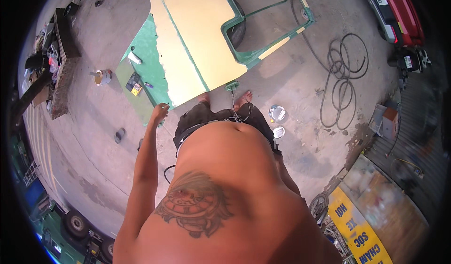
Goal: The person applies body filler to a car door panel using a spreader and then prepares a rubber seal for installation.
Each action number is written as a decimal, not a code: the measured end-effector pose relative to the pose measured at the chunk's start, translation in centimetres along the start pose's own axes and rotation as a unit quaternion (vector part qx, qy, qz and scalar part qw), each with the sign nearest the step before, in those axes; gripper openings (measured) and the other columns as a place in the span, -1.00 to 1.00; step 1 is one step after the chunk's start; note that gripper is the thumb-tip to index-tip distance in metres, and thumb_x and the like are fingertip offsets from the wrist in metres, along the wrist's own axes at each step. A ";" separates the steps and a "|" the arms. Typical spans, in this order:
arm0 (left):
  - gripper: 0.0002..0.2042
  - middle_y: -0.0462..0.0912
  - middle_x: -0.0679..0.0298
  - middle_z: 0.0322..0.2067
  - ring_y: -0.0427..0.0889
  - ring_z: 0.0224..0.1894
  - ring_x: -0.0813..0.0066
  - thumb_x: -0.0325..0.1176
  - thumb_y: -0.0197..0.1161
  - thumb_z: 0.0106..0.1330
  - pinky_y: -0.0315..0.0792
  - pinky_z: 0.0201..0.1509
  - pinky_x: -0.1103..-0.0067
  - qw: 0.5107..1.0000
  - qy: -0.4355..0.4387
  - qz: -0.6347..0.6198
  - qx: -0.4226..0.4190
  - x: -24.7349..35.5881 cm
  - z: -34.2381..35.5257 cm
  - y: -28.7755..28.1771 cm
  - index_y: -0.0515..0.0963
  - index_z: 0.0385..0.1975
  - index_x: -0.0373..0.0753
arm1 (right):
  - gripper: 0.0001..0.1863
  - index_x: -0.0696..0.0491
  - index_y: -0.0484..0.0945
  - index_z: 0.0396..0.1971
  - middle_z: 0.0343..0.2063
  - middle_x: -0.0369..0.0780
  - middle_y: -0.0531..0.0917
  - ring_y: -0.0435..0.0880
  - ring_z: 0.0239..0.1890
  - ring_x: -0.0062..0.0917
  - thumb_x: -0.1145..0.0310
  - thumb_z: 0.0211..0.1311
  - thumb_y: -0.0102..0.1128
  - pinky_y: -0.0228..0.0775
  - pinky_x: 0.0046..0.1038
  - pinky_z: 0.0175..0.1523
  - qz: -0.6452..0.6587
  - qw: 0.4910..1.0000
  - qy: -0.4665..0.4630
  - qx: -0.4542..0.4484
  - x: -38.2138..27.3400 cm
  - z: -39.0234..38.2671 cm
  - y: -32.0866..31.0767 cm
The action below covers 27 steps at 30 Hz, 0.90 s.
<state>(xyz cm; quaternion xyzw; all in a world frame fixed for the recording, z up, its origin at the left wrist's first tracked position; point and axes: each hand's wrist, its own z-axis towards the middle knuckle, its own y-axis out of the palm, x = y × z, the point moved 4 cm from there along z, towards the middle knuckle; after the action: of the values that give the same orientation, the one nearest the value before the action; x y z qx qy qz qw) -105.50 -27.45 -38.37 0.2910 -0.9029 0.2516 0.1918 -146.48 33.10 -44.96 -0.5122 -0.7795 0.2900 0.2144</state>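
My left hand (161,111) is at the near left corner of a large vehicle body panel (192,38), painted green and coated mostly in cream filler. Its fingers are curled; what they hold, if anything, is hidden. Whether the hand touches the panel, I cannot tell. My right arm (289,182) hangs at my side, its hand hidden behind my body. On the panel's green left part lie a white tube (134,58), a dark and yellow packet (134,85) and a small dark blue item (149,85). A small green bracket-like piece (232,86) shows at the panel's near edge.
An open can (102,77) stands left of the panel. White tins (277,113) sit by my right foot. A black hose (345,71) lies coiled on the right, near a red vehicle (397,10). One sandal (120,135) lies at left, a yellow sign (359,226) at lower right.
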 end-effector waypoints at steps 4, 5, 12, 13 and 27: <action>-0.64 0.67 0.08 -0.38 0.66 -0.45 0.39 -0.21 0.12 0.32 0.52 -0.36 0.52 0.999 0.054 0.006 -0.003 8.4 0.0 2.9 0.53 -0.06 -0.38 | -0.66 0.16 0.61 -0.50 -0.52 -0.04 0.68 0.69 -0.39 -0.15 0.13 0.14 0.18 0.48 -0.21 -0.25 0.054 0.994 -0.078 0.048 -3.4 3.8 -11.2; -0.64 0.67 0.08 -0.36 0.67 -0.41 0.42 -0.20 0.11 0.34 0.51 -0.36 0.54 0.997 0.065 0.022 -0.022 10.8 -0.2 4.3 0.52 -0.04 -0.36 | -0.59 0.23 0.61 -0.37 -0.38 0.13 0.65 0.67 -0.20 -0.01 0.11 0.12 0.19 0.47 -0.13 -0.12 0.202 0.979 -0.003 0.027 -2.5 5.9 -12.6; -0.58 0.65 0.06 -0.22 0.66 -0.20 0.38 -0.10 0.09 0.40 0.52 -0.18 0.49 0.987 0.115 0.026 -0.112 21.5 -5.7 10.9 0.49 0.03 -0.34 | -0.47 0.28 0.55 -0.11 -0.27 -0.13 0.68 0.62 -0.21 -0.46 0.05 0.21 0.25 0.40 -0.38 -0.03 0.401 0.895 -0.190 -0.038 -25.1 8.6 -33.2; -0.53 0.62 0.05 -0.15 0.63 -0.12 0.36 -0.05 0.09 0.40 0.49 -0.07 0.46 0.984 0.109 -0.034 -0.138 23.4 -8.2 11.6 0.45 0.07 -0.35 | -0.41 0.29 0.53 -0.10 -0.23 -0.10 0.67 0.61 -0.16 -0.46 -0.01 0.17 0.28 0.38 -0.38 0.00 0.464 0.848 -0.234 -0.103 -29.3 6.1 -35.5; -0.47 0.65 0.07 -0.30 0.65 -0.39 0.34 0.03 0.01 0.43 0.56 -0.18 0.45 0.902 -0.089 -0.419 -0.057 15.0 -3.7 12.0 0.49 -0.09 -0.46 | -0.47 0.25 0.50 -0.04 -0.14 -0.14 0.64 0.59 -0.05 -0.39 0.11 0.18 0.30 0.36 -0.40 0.09 0.463 0.816 -0.160 -0.307 -42.6 10.7 -32.3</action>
<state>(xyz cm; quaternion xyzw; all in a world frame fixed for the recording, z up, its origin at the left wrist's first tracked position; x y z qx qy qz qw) -123.53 -23.37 -32.13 0.6519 -0.7240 0.0693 0.2146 -158.65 -18.61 -32.79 -0.7987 -0.5217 0.1782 -0.2412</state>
